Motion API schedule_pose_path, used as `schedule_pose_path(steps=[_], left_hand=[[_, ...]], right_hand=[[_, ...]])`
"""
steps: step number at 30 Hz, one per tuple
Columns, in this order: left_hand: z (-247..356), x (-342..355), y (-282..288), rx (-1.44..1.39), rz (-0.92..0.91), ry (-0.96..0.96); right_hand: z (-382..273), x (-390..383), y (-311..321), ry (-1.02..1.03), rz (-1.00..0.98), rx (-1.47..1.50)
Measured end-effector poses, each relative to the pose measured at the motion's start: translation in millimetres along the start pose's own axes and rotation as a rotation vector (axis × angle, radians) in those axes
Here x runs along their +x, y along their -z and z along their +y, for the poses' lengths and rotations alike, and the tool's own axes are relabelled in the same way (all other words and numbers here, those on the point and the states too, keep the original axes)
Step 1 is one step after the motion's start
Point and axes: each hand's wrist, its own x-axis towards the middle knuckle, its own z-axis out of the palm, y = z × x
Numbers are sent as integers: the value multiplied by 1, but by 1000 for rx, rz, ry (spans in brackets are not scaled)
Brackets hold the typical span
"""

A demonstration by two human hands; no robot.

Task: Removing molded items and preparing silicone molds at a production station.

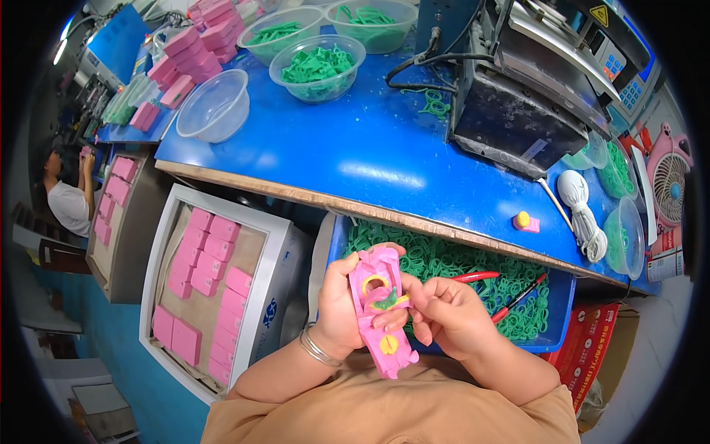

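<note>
In front of my chest, my left hand (339, 314) grips a soft pink mould (388, 362) that lies opened out. It has a yellow ring (375, 283) in its upper part and a round yellow patch (389, 344) lower down. Between these sits a small green piece (386, 300) beside a yellow strip. My right hand (450, 314) has thumb and forefinger pinched together at the end of that strip; whatever lies between the fingertips is too small to tell. Below is a blue tray (558, 325) of green moulded pieces (444, 255), with red-handled pliers (477, 277) on them.
On the blue table (340, 155) stand clear bowls of green pieces (318, 66), another clear bowl (214, 107), a black machine (529, 103) and a coiled white cord (580, 211). Pink blocks (211, 259) fill a screen-shaped case at left. Another person (70, 192) sits far left.
</note>
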Motion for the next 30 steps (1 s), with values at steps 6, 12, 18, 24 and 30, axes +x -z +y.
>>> schedule_pose_path(steps=[6,12,18,24,30], left_hand=[[-2,-1,6,148,-69,-101],[-9,-9,-2,338,95,-257],[-11,-9,-7,617,142,-396],[-5,-10,6,1059,67,-763],[4,-10,-6,1200,-63,-1064]], right_hand=[[-3,-1,-12,902,166,-975],[-18,-1,-26,989,-97,-1357],[-15,-5,-28,1222,-216,-1523],[-3,-14,-28,988,16,-1620],[-7,-5,-10,931,116,-1582]])
